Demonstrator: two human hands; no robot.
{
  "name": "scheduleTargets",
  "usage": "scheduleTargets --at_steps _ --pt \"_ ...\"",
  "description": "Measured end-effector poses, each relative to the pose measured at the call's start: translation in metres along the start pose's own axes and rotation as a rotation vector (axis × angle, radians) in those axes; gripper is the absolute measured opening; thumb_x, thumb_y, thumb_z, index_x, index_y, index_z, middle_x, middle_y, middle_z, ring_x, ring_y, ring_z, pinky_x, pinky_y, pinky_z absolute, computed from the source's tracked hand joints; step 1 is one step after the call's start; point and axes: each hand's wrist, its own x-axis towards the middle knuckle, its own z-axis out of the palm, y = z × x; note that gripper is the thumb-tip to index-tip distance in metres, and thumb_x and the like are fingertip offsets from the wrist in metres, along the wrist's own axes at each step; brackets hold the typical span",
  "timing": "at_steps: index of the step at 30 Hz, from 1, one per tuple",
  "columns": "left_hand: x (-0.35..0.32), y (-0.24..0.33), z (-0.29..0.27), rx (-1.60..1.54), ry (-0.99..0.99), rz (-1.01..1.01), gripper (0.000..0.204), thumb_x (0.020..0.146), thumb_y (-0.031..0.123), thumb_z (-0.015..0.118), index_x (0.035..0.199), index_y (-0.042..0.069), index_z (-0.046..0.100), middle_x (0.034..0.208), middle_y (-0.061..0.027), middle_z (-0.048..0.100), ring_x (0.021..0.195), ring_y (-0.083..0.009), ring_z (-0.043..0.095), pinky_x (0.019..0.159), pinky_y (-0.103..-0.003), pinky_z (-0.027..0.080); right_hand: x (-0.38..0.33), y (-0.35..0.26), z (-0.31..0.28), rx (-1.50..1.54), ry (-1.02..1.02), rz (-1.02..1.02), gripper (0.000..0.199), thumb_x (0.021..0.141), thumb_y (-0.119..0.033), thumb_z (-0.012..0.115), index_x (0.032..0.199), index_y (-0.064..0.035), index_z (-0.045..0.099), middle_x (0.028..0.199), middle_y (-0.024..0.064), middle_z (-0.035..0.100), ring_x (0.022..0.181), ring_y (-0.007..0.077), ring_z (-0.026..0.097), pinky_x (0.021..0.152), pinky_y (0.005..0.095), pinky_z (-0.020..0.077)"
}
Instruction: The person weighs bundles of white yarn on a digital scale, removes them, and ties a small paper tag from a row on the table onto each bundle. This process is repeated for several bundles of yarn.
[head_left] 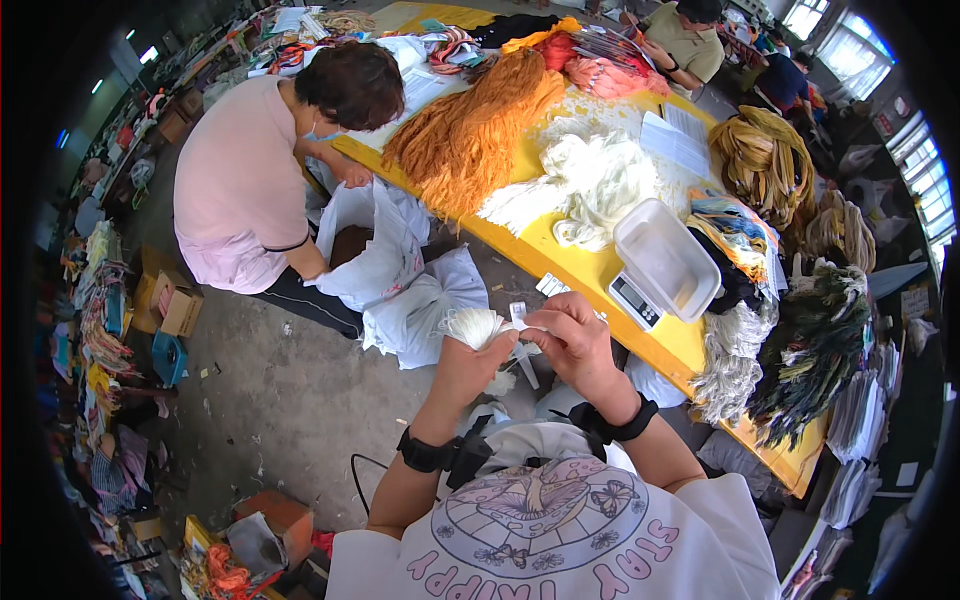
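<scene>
The left hand (468, 368) grips a small white yarn bundle (472, 327), fingers curled around it. The right hand (575, 340) pinches its end, beside the yellow worktop (560, 255)

yellow table (585, 268) | orange yarn (470, 135), white yarn (590, 185), scale with tray (660, 262), papers (675, 140)
</scene>
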Motion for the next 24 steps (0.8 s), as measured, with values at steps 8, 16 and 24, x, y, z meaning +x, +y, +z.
scheduleTargets --at_steps 8,16,24 --pt "0.000 -0.007 0.006 0.223 0.207 0.446 0.010 0.073 0.009 0.061 0.079 0.002 0.057 0.061 0.0001 0.053 0.051 -0.0058 0.047 0.043 -0.021 0.035 0.001 0.009 0.002 -0.016 -0.182 0.012 0.015 0.071 -0.008 0.061 0.086 -0.0065 0.058 0.077 0.0068 0.052 0.067 0.0254 0.056 0.054 0.0310 0.0459" --pt "0.003 -0.006 -0.018 -0.334 0.008 -0.239 0.012 0.073 0.014 0.060 0.077 0.004 0.055 0.058 0.0007 0.050 0.042 -0.0040 0.039 0.036 -0.020 0.033 0.008 0.002 0.008 0.038 -0.188 -0.142 0.016 0.069 -0.003 0.061 0.085 -0.0067 0.058 0.080 0.0074 0.052 0.066 0.0234 0.056 0.052 0.0291 0.0460" --pt "0.000 -0.010 -0.019 0.045 0.094 0.088 0.017 0.073 0.013 0.060 0.083 0.000 0.055 0.067 -0.0023 0.055 0.057 -0.0105 0.051 0.051 -0.025 0.042 0.007 0.009 0.033 0.433 0.038 0.314 0.005 0.073 -0.006 0.060 0.077 -0.0041 0.060 0.075 0.0032 0.056 0.059 0.0095 0.052 0.047 0.0221 0.0416"
